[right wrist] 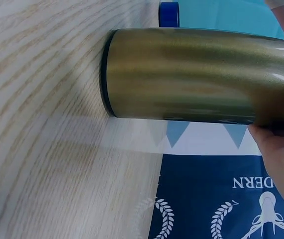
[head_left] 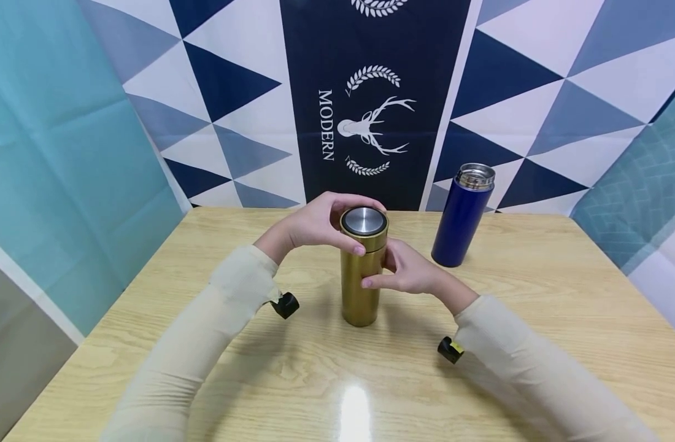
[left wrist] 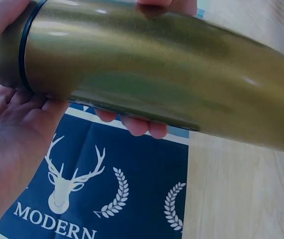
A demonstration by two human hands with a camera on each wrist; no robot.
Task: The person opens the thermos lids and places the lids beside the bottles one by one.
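Note:
A gold thermos flask (head_left: pixel 361 285) is upright at the middle of the table, its lid (head_left: pixel 365 222) topped with a brushed silver disc and dark ring. My left hand (head_left: pixel 321 224) grips the lid from the left, thumb in front and fingers round the back. Lower down, my right hand (head_left: pixel 401 268) holds the body from the right, thumb across the front. A thin dark seam between lid and body shows in the left wrist view, with the left palm (left wrist: pixel 20 134) against the lid. Part of the right hand's grip is hidden behind the flask.
A blue thermos flask (head_left: pixel 461 218) stands lidless at the back right, its steel neck showing. In the right wrist view a small blue cylindrical piece (right wrist: pixel 169 14) appears beyond the gold flask. Patterned cloth (head_left: pixel 238 123) hangs behind the wooden table (head_left: pixel 315 380).

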